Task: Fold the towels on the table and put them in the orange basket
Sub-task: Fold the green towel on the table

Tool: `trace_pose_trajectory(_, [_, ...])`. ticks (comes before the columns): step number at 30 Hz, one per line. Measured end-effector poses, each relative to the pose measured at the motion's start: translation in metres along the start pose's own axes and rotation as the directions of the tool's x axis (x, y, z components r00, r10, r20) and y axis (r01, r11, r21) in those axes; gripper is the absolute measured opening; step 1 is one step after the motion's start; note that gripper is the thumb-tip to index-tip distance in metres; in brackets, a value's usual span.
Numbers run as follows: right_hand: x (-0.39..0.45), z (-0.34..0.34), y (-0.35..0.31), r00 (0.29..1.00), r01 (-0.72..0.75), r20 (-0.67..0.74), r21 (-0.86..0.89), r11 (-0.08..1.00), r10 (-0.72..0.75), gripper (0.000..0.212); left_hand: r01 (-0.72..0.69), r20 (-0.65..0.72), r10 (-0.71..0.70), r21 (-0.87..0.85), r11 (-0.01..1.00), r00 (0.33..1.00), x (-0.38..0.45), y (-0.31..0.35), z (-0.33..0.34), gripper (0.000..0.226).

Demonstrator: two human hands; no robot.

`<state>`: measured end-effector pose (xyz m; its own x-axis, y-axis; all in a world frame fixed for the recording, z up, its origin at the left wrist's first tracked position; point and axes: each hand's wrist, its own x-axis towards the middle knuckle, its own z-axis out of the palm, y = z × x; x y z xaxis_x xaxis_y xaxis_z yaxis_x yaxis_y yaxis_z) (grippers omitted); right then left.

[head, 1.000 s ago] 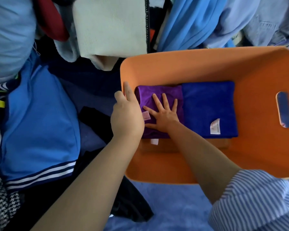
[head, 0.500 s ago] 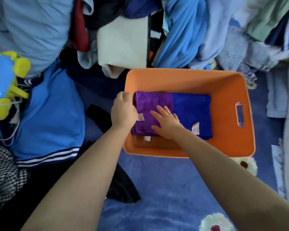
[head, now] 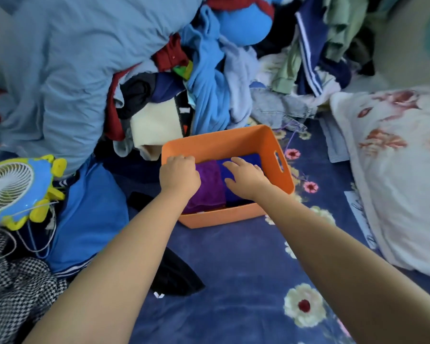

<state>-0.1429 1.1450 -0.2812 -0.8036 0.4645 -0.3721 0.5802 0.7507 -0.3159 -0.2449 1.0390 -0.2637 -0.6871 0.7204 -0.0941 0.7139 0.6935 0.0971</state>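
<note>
Left hand (head: 179,175), fingers curled, steadies purple towel (head: 210,187) in basket (head: 224,142); right hand (head: 245,177), fingers released, flattens blue towel (head: 246,160) to keep folds.

near: bare blue sheet (head: 233,264) | left/behind orange basket (head: 224,142): clothes pile (head: 204,95) | right: floral pillow (head: 395,170)

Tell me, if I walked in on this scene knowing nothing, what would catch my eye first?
Probably the orange basket in the middle, on a dark blue flowered cloth, with a purple towel and a blue towel folded side by side inside. Both bare hands reach in: the left hand at the purple towel, the right hand over the blue one. Behind looms a big heap of clothes.
</note>
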Motion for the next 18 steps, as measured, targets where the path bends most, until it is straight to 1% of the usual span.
trace_pose_trajectory(2, [-0.022, -0.01, 0.004, 0.998, 0.016, -0.058, -0.029, 0.999, -0.018, 0.051, -0.052, -0.029, 0.054, 0.052, 0.997, 0.998, -0.014, 0.016, -0.016, 0.027])
trace_pose_trajectory(5, [-0.068, -0.025, 0.015, 0.986, 0.023, -0.162, -0.027, 0.999, -0.027, 0.05, -0.111, -0.033, 0.116, 0.131, 0.985, 0.993, -0.05, 0.047, -0.034, 0.028])
trace_pose_trajectory(8, [-0.113, -0.039, 0.023, 0.972, 0.028, -0.232, -0.032, 0.999, -0.035, 0.05, -0.153, -0.03, 0.16, 0.17, 0.974, 0.987, -0.084, 0.074, -0.049, 0.028])
trace_pose_trajectory(10, [-0.15, -0.049, 0.029, 0.955, 0.018, -0.294, -0.042, 0.999, -0.03, 0.047, -0.193, -0.052, 0.205, 0.178, 0.965, 0.977, -0.109, 0.092, -0.06, 0.028])
trace_pose_trajectory(14, [-0.228, -0.063, 0.038, 0.914, -0.043, -0.404, -0.038, 0.998, 0.024, 0.042, -0.276, -0.073, 0.29, 0.16, 0.948, 0.954, -0.16, 0.121, -0.081, 0.028])
trace_pose_trajectory(18, [-0.317, -0.057, 0.035, 0.879, -0.129, -0.466, -0.03, 0.991, 0.1, 0.041, -0.375, -0.039, 0.389, 0.191, 0.907, 0.921, -0.219, 0.141, -0.099, 0.03])
